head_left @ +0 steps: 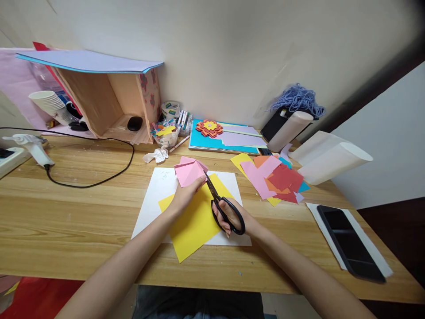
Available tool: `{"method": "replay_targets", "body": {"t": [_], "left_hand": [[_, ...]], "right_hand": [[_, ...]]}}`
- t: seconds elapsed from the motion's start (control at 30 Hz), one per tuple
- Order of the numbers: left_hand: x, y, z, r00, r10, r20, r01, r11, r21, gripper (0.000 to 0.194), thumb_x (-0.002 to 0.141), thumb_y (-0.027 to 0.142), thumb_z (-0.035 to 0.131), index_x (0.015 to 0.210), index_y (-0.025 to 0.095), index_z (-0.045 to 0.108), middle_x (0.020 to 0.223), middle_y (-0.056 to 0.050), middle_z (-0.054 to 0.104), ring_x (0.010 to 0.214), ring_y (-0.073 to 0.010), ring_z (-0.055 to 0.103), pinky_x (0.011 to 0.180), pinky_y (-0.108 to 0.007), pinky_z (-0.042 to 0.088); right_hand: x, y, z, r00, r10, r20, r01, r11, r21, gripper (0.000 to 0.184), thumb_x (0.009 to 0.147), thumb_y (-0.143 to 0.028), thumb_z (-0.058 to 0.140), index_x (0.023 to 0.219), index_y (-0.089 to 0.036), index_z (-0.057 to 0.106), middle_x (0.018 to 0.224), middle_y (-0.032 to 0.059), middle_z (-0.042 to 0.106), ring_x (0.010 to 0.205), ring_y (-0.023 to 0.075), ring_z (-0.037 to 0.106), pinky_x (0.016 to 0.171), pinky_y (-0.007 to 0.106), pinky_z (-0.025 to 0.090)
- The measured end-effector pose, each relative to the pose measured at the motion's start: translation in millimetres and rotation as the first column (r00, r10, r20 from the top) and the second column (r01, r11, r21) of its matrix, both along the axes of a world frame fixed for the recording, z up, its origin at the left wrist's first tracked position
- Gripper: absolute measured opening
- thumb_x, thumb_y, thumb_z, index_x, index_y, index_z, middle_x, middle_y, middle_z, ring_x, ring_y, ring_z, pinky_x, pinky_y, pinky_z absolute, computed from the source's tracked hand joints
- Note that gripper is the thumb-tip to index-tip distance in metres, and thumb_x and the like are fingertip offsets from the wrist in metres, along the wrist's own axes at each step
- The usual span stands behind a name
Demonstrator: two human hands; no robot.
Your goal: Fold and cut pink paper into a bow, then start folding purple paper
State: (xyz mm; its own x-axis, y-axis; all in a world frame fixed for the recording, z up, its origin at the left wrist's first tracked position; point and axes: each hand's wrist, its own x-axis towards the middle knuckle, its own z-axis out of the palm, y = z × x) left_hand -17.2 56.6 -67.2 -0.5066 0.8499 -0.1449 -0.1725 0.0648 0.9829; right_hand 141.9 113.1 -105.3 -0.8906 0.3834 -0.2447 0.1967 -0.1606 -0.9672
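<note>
Craft workspace (pixel 99 212) | wooden desk, colored paper (pixel 285 179), glue gun (pixel 31 146), scissors (pixel 219 201)

Pink creased paper (pixel 188 173), plain yellow sheet (pixel 194 221), black-handled scissors (pixel 232 217), blue yarn (pixel 299 101).

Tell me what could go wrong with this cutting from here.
The scissors in the right hand have their blades close to the fingers of the left hand, so a slip might nick them. The pink paper is folded and held up off the table, so it could shift and the cut wander. The yellow sheet lies beneath and might get snagged.
</note>
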Motion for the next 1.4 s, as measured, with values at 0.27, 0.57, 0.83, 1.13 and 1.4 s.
{"method": "replay_targets", "body": {"t": [0.27,0.57,0.83,1.13,1.4], "left_hand": [[0,0,-1.3,0.995,-0.064,0.077,0.060,0.996,0.060,0.036,0.069,0.045,0.061,0.056,0.017,0.042,0.050,0.006,0.033,0.046,-0.0069,0.025,0.046,-0.023,0.018],[0,1,-4.6,0.990,-0.089,0.106,0.081,0.994,0.080,0.034,0.069,0.040,0.062,0.058,0.017,0.040,0.051,0.006,0.032,0.046,-0.0061,0.025,0.046,-0.023,0.017],[1,0,-0.9,0.992,-0.103,0.078,0.100,0.994,0.046,0.034,0.067,0.043,0.063,0.056,0.017,0.043,0.050,0.006,0.035,0.046,-0.0073,0.026,0.047,-0.024,0.019],[2,-1,-3.9,0.998,-0.061,0.010,0.061,0.998,0.028,0.031,0.067,0.042,0.063,0.060,0.017,0.046,0.054,0.005,0.038,0.049,-0.0085,0.030,0.050,-0.023,0.025],[4,-1,-3.9,0.996,-0.083,0.011,0.083,0.996,0.018,0.033,0.066,0.043,0.064,0.058,0.017,0.047,0.052,0.006,0.036,0.048,-0.0082,0.028,0.053,-0.024,0.027]], "right_hand": [[-2,-1,4.9,0.998,0.034,-0.052,-0.033,0.999,0.013,0.064,0.069,-0.079,0.029,0.074,-0.017,0.045,0.038,-0.0082,0.038,0.029,0.0074,0.038,0.032,0.020,0.040],[-3,-3,11.0,0.999,0.022,-0.032,-0.025,0.997,-0.078,0.069,0.061,-0.084,0.027,0.072,-0.018,0.042,0.039,-0.0092,0.036,0.029,0.0070,0.038,0.034,0.021,0.041],[-2,2,6.3,0.998,0.033,-0.046,-0.033,0.999,-0.006,0.066,0.066,-0.081,0.027,0.072,-0.018,0.043,0.038,-0.0094,0.035,0.028,0.0078,0.039,0.031,0.019,0.037],[-1,1,7.8,0.998,0.027,-0.063,-0.028,0.999,-0.020,0.067,0.065,-0.081,0.027,0.075,-0.017,0.044,0.040,-0.0082,0.038,0.031,0.0080,0.039,0.034,0.021,0.041],[-3,0,8.2,0.999,0.003,-0.034,-0.005,0.999,-0.053,0.067,0.063,-0.082,0.028,0.074,-0.018,0.043,0.039,-0.0088,0.036,0.030,0.0076,0.038,0.033,0.021,0.041]]}}
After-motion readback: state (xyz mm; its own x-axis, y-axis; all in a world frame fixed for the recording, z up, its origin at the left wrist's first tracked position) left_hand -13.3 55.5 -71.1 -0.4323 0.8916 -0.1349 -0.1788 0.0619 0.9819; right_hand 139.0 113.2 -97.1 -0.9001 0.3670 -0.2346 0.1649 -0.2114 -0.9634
